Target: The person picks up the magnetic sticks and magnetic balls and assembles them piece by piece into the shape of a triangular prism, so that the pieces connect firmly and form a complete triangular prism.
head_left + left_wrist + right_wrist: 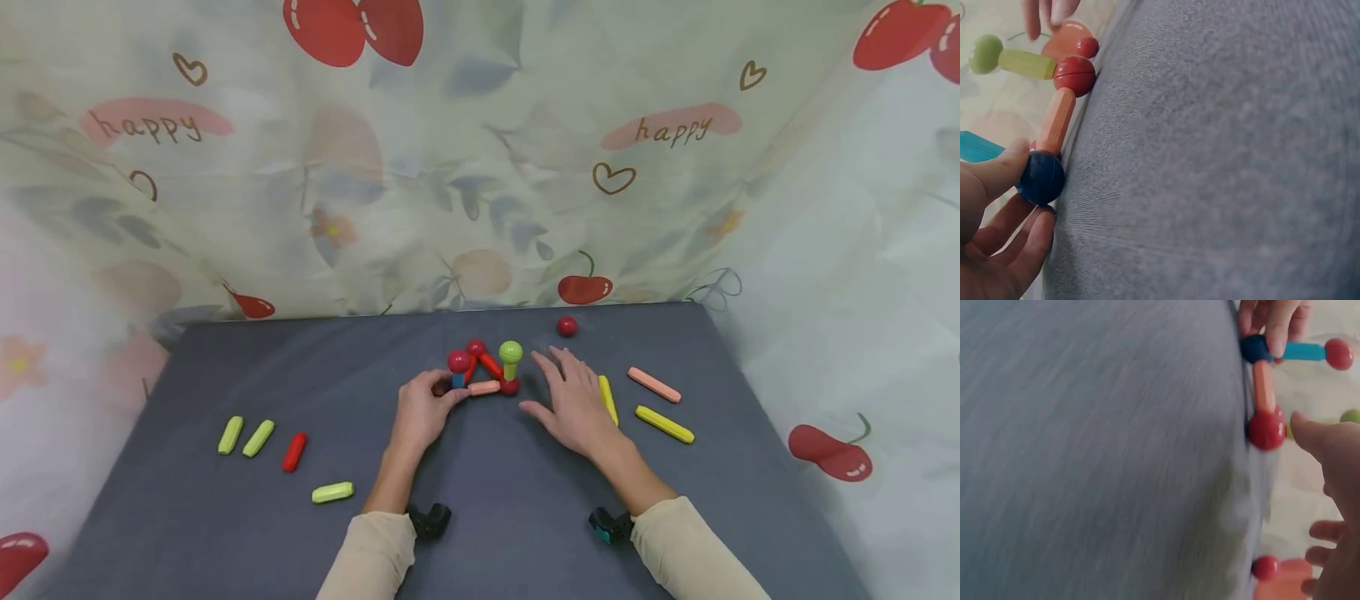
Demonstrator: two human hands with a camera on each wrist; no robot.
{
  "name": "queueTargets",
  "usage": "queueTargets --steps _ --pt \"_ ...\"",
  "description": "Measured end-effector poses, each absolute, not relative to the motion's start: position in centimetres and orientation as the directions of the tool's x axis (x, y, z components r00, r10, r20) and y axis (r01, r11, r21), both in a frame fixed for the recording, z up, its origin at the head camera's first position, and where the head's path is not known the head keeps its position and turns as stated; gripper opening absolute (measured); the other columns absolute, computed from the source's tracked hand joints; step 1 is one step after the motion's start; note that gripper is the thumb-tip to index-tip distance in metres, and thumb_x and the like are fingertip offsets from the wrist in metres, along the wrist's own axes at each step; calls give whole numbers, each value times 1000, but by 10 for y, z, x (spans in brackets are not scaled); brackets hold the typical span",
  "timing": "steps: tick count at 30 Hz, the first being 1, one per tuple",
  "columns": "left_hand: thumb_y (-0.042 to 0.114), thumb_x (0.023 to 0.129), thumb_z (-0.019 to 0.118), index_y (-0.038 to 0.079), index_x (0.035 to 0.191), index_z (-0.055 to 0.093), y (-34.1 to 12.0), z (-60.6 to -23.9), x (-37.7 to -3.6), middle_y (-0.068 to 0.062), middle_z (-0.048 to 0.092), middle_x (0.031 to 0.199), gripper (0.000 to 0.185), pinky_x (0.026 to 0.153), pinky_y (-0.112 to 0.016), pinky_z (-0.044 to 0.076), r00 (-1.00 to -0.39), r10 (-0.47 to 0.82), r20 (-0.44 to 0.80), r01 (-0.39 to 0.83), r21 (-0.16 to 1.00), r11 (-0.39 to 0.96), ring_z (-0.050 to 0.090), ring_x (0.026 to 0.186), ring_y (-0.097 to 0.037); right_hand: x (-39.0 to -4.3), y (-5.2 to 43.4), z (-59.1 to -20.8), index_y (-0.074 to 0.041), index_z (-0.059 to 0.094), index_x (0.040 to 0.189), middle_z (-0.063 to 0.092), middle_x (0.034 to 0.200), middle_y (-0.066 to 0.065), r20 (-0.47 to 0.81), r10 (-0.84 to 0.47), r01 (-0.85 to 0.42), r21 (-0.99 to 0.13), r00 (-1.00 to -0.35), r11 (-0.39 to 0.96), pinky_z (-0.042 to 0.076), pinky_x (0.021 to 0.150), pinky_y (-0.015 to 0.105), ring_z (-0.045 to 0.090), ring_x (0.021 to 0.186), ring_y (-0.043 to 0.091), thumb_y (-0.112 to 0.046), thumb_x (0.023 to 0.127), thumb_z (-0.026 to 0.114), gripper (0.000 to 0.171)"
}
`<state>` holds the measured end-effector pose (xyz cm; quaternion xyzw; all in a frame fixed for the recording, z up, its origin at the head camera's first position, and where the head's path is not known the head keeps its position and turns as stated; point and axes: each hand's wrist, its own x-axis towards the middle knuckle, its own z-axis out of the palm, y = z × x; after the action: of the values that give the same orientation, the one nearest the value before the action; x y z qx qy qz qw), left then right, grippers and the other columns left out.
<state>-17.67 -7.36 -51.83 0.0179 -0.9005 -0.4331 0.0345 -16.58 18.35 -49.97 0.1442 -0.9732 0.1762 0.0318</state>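
A small frame of magnetic rods and balls stands at the table's back middle. My left hand [422,410] pinches the dark blue ball [1042,178] at its near left corner, thumb on one side and fingers on the other. From that ball rises a blue rod [1304,351] topped by a red ball [458,361]. A pink rod [483,387] links it to another red ball [1266,430], which bears an upright green rod [1027,64] and a green ball [511,352]. Two red rods [491,365] meet a red ball [476,347] behind. My right hand [576,404], fingers spread, is right of the frame, holding nothing.
Green rods [258,437] and a red rod [295,452] lie on the left of the grey table [517,517]. Yellow rods [664,424] and a pink rod [655,385] lie on the right. A loose red ball [567,326] sits near the back edge, before a printed cloth.
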Motion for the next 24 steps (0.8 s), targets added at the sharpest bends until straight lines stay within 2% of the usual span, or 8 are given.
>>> queueTargets --steps 4,8,12,16,20,24 --pt "33 87 82 11 117 76 -74 -518 -178 -7 75 104 38 82 -41 58 -996 -88 25 -35 786 617 68 90 -21 -160 205 -501 -21 26 163 15 170 19 80 -254 -266 -203 -964 942 11 123 70 11 158 44 -64 89 67 95" --pt "34 87 82 12 117 76 -72 -518 -178 -6 76 104 38 82 -41 59 -994 -105 4 -62 788 612 70 91 -20 -153 228 -508 -19 28 162 9 171 22 102 -216 -229 -137 -971 964 10 120 74 10 156 49 -64 87 70 98" --pt "35 88 81 14 118 75 -71 -517 -178 -5 77 103 37 81 -40 59 -993 -114 -10 -78 786 613 71 91 -19 -147 244 -513 -17 33 160 16 168 25 121 -181 -195 -112 -976 974 22 114 75 23 151 51 -60 86 73 94" --pt "35 88 81 14 117 75 -71 -516 -178 -5 77 103 37 81 -40 59 -993 -114 -19 -85 784 615 71 90 -19 -143 248 -511 -15 38 157 32 161 28 100 -153 -162 -92 -983 983 35 102 73 40 141 52 -49 92 73 81" --pt "35 88 81 15 116 75 -71 -515 -178 -5 77 102 35 81 -39 60 -993 -114 -25 -91 782 617 70 88 -19 -141 245 -509 -10 47 150 46 150 28 109 -173 -186 -128 -979 974 44 87 62 55 124 50 -24 96 71 61" --pt "35 88 80 13 114 75 -70 -514 -176 -6 75 100 34 78 -39 59 -994 -105 -22 -83 772 630 68 86 -19 -146 238 -508 -7 55 142 54 142 25 156 -215 -243 -188 -964 952 44 77 51 61 109 44 -7 93 67 51"
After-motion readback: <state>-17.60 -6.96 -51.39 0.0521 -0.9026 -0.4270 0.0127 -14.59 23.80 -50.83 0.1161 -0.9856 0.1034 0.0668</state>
